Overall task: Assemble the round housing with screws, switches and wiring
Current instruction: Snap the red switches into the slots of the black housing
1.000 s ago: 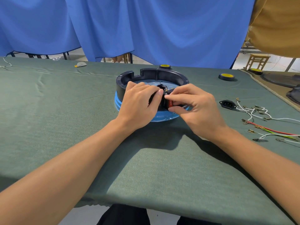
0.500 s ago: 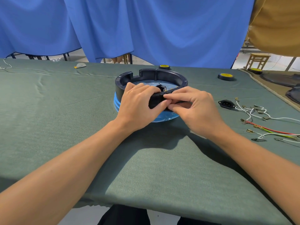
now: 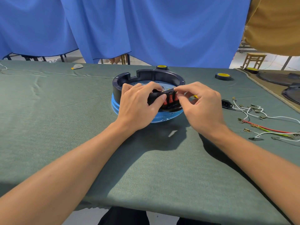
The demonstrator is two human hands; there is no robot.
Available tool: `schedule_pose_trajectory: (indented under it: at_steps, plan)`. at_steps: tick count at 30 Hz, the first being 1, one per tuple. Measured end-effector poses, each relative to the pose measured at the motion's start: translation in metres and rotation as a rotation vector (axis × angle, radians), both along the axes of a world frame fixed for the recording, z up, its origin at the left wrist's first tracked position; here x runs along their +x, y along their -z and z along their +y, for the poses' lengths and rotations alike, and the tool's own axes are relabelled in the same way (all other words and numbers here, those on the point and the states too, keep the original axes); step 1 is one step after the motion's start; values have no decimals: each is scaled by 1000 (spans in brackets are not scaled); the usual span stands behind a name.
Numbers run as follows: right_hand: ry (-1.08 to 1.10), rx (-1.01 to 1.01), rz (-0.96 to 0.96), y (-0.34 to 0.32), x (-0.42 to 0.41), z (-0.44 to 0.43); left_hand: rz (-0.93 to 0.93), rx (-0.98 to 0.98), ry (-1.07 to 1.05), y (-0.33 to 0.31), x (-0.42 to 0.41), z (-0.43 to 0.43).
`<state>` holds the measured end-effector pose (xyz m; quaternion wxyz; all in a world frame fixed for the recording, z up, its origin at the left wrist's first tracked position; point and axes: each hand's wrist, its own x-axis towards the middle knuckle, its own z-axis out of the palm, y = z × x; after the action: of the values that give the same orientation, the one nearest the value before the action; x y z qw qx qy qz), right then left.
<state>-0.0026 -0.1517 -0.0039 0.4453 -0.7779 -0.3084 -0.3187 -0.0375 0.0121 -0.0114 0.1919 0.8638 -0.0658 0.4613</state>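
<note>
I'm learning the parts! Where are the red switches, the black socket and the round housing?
red switches [image 3: 170, 99]: head view, middle switch's red face.
black socket [image 3: 227, 103]: head view, its front face.
round housing [image 3: 164, 76]: head view, far wall's inside.

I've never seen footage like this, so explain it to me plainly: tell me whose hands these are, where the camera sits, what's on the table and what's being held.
No machine here: a person works with two bare hands, and the one camera sits on their head, looking forward and down at the work. On the green cloth table stands the round housing, a black ring on a blue base. The left hand grips its near wall to steady it. The right hand pinches at the red switches set in that wall. To the right lie a black power socket and loose wires; further back sit rolls of tape. Behind hang blue curtains.
</note>
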Motion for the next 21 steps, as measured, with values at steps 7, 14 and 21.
schedule_pose_trajectory:
  at_steps: [7,14,21]
  plan:
    - [51,45,69,-1,0,-2,19,24,-11,-2,0,0]
    - [52,35,88,1,1,-2,80,125,2,0,-5,7]
    - [42,6,44,2,-1,0,145,16,-34,-3,-1,1]
